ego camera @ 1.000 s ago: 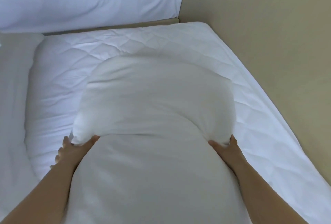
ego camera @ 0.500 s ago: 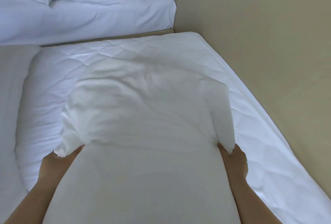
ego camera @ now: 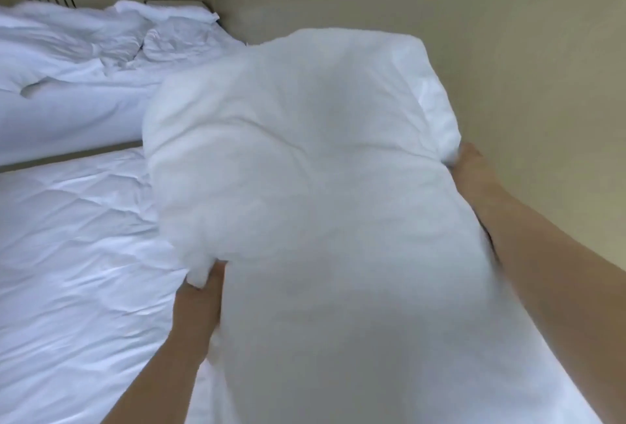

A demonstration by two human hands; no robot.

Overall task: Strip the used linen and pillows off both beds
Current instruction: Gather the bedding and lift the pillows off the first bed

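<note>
I see left hand (ego camera: 200, 291) gripping pillow (ego camera: 305, 152) left edge | right hand (ego camera: 471, 167) gripping right edge | pillow above bed (ego camera: 67, 254)

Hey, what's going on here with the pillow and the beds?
A person is holding up a pillow at the near bed and working its pillowcase off. The left hand and right hand each grip the case's edge at one side, and the case covers only the pillow's far part. The near bed shows just its quilted cover, while the far bed has rumpled linen on it.
</note>
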